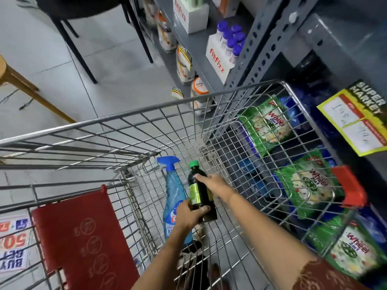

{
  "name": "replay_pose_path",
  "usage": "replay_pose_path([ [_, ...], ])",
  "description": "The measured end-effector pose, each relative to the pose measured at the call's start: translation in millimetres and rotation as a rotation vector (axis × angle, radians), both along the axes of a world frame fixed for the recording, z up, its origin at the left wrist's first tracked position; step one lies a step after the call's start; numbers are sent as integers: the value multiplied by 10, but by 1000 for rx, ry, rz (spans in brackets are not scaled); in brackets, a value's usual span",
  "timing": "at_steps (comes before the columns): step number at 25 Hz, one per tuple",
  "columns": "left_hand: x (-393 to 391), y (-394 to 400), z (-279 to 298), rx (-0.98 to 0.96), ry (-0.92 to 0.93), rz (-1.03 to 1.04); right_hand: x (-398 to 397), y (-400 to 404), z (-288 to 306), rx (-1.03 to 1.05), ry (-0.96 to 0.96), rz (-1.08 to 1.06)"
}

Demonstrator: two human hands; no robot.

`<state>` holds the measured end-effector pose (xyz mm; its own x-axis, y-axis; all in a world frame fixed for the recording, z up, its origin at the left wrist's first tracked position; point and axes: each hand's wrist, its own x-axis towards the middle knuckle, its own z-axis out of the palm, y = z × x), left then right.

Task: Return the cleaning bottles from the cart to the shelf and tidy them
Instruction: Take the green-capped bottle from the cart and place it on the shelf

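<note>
A dark bottle (pixel 199 188) with a green cap and a green label is inside the wire cart (pixel 146 109), low in its basket. My left hand (pixel 191 214) grips its lower end. My right hand (pixel 213 184) wraps its upper body from the right side. Beside it on the left lies a blue spray bottle (pixel 172 197) with a blue trigger head, partly hidden under my left hand. The grey metal shelf (pixel 261 38) stands to the right of the cart.
Green detergent packs (pixel 266 124) lie on the low shelf behind the cart's right wall. White boxes with purple-capped bottles (pixel 229 38) sit on a higher shelf. A yellow price tag (pixel 356 120) hangs at right. A red child-seat flap (pixel 83 233) is in the cart; chairs stand at left.
</note>
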<state>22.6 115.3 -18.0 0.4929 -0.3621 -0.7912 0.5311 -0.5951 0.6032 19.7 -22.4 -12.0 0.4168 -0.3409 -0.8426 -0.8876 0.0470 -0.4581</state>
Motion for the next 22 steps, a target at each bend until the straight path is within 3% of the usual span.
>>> replay_pose_path([
  [7,187,-231,867,-465,469,-168,-200,-475,1092,406,-345,-455],
  [11,-55,-504,1710,-766,726,-148,-485,-620,2045,594,-735,-463],
  [15,-535,-649,2559,-963,950,-225,-878,-554,2989,604,-1051,-415],
  [19,-1101,-742,3099,-1296,837,-477,-1380,-406,3860,461,-1227,-310],
  [22,-1356,-752,3397,-1270,769,-596,-1769,-323,4361,285,-1273,-240],
])
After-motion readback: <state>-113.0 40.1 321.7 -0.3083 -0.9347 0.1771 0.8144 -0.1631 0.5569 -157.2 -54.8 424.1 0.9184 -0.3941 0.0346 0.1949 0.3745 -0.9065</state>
